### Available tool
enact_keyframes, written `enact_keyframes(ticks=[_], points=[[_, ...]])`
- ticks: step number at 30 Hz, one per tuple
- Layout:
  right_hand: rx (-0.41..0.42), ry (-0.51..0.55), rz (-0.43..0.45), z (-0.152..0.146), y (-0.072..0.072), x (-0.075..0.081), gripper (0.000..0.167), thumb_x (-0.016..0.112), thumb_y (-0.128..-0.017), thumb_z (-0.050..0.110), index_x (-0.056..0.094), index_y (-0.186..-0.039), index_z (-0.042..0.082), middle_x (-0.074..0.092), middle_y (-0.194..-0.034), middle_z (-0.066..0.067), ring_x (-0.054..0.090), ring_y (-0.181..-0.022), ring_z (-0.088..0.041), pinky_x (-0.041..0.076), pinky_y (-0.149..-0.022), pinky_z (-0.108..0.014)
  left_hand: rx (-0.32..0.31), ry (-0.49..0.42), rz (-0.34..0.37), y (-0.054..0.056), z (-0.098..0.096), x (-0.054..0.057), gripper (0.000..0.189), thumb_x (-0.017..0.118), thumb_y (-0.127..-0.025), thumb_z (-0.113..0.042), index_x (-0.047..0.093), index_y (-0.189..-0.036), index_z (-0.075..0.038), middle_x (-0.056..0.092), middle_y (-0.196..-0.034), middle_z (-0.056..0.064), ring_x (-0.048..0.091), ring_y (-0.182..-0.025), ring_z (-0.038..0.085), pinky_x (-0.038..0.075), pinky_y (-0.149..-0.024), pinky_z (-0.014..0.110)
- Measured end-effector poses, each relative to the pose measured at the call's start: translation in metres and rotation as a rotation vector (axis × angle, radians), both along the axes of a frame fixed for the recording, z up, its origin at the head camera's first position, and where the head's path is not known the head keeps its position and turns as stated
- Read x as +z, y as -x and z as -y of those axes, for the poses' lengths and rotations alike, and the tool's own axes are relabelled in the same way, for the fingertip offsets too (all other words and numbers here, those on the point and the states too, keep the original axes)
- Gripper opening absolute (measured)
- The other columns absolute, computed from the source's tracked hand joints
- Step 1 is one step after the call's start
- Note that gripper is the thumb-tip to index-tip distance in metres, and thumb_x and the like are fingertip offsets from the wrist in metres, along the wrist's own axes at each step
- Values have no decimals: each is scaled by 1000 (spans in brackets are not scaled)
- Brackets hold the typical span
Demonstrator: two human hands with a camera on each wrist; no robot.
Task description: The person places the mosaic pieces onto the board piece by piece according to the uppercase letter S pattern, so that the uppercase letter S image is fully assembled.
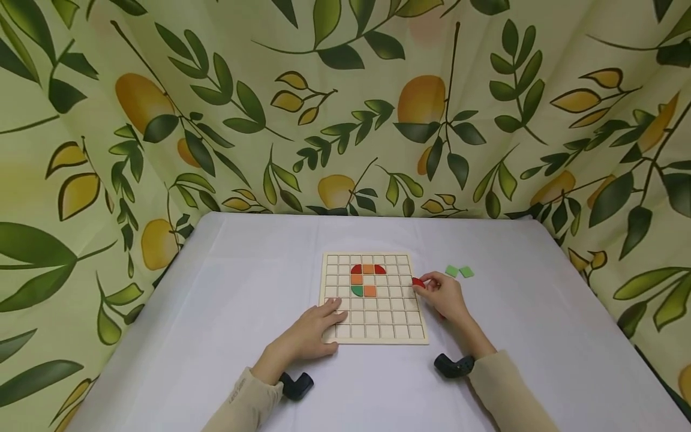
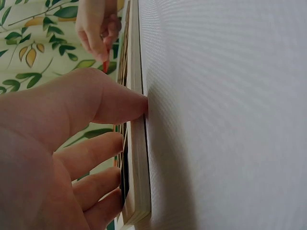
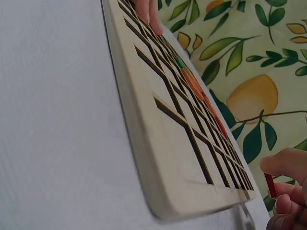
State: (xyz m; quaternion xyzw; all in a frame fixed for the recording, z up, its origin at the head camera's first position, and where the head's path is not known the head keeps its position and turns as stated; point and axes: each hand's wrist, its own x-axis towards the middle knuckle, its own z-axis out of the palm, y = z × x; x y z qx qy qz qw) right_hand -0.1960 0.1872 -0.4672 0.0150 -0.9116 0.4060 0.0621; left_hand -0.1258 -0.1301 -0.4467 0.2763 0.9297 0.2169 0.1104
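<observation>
A wooden grid board (image 1: 396, 324) lies on the table. Set in its upper-middle cells are two red rounded tiles (image 1: 380, 270), several orange square tiles (image 1: 369, 291) and one green rounded tile (image 1: 357, 290). My left hand (image 1: 309, 332) rests on the lower left of the board, fingers spread over the grid; in the left wrist view the thumb (image 2: 122, 103) touches the board's side. Beside the right edge, my right hand (image 1: 444, 296) pinches a red rounded tile (image 1: 418, 282) between thumb and fingers. The right wrist view shows this red tile (image 3: 271, 185) edge-on.
Two light green square tiles (image 1: 466, 272) lie on the white tablecloth (image 1: 259, 264) beyond the right hand. Black curved devices (image 1: 453, 365) sit at both wrists. A leaf-and-fruit patterned curtain (image 1: 356, 132) hangs behind and around the table.
</observation>
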Motion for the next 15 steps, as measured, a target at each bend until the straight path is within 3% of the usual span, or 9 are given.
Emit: enact_keyframes(ticks=[5, 15], points=[[-4, 20, 14, 11, -7, 0, 27, 78, -79, 15, 66, -95, -3, 49, -65, -2, 39, -56, -3, 31, -52, -16, 7, 9, 5, -6, 0, -2, 61, 67, -82, -23, 51, -139, -9, 35, -157, 12, 31, -148, 31, 29, -118, 55], [-15, 50, -4, 27, -8, 5, 25, 78, -79, 16, 67, -93, -3, 49, -64, -1, 39, -56, -2, 31, -51, -16, 15, 13, -16, -4, -2, 1, 61, 68, -82, -23, 52, -139, -9, 36, -157, 11, 31, -148, 30, 30, -118, 54]])
